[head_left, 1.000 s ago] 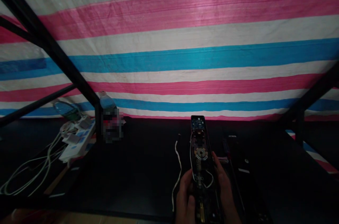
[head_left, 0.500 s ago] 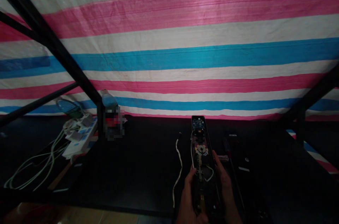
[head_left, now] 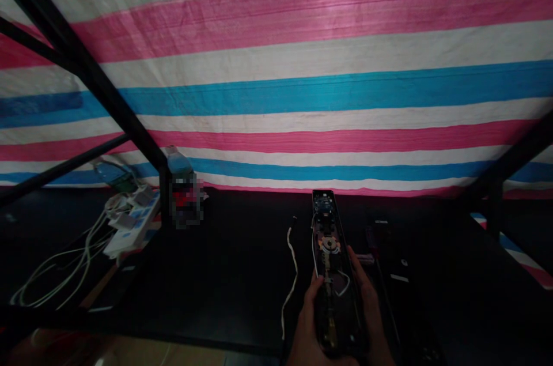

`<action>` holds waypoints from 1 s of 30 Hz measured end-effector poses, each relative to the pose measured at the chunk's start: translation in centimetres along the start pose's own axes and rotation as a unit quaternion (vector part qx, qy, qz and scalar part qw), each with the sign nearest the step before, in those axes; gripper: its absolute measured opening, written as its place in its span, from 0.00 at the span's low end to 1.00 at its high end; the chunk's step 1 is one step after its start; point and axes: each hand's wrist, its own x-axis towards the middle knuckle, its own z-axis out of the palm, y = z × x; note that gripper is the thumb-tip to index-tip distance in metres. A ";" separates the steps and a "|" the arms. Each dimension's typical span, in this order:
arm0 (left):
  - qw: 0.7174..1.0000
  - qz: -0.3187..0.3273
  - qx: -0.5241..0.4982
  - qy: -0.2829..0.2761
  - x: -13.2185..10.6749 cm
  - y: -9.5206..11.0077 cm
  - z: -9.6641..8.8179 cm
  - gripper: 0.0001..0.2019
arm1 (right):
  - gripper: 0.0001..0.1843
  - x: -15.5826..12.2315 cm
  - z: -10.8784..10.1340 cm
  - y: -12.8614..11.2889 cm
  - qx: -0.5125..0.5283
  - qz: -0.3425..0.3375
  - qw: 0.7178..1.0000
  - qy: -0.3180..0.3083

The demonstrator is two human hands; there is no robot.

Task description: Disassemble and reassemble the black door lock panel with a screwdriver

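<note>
Fingers: The left fingers (head_left: 314, 292) and right fingers (head_left: 354, 262) were curled around the two long edges of the panel, not pinching.
Hands: The left hand (head_left: 306, 337) and right hand (head_left: 371, 314) held it from both sides.
Panel: A long black electronic panel (head_left: 332, 297) was open, showing white wires and a small circuit board.
Desk: A white cable (head_left: 290, 279) lay just left of it on the black desk (head_left: 242, 297).
Farther: A power strip (head_left: 132, 227) and a plastic bottle (head_left: 179, 167) stood left, before a striped tarpaulin (head_left: 328, 95).

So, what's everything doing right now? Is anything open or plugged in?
Black electronic panel: back open, circuit board and wires showing
Left hand: holding the panel
Right hand: holding the panel
White wire: lying loose, curved
Power strip: plugs in it
Plastic bottle: standing upright
</note>
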 end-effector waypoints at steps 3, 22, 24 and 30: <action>0.999 -0.027 -0.041 0.015 0.0 0.4 0.4 0.69 | 0.40 -0.2 0.1 -0.3 -0.013 0.009 1.000 -0.017; 0.998 -0.036 -0.042 -0.014 -0.4 4.5 0.7 0.58 | 0.38 -0.5 -0.1 -0.2 -0.044 -0.031 0.999 -0.002; 0.999 -0.023 -0.046 -0.017 -0.4 4.0 0.5 0.58 | 0.37 -0.4 -0.2 0.0 -0.046 -0.032 0.998 0.001; 0.997 0.074 -0.027 -0.019 -0.3 1.5 -0.3 0.54 | 0.32 -0.6 0.1 -0.4 -0.062 -0.044 0.997 0.016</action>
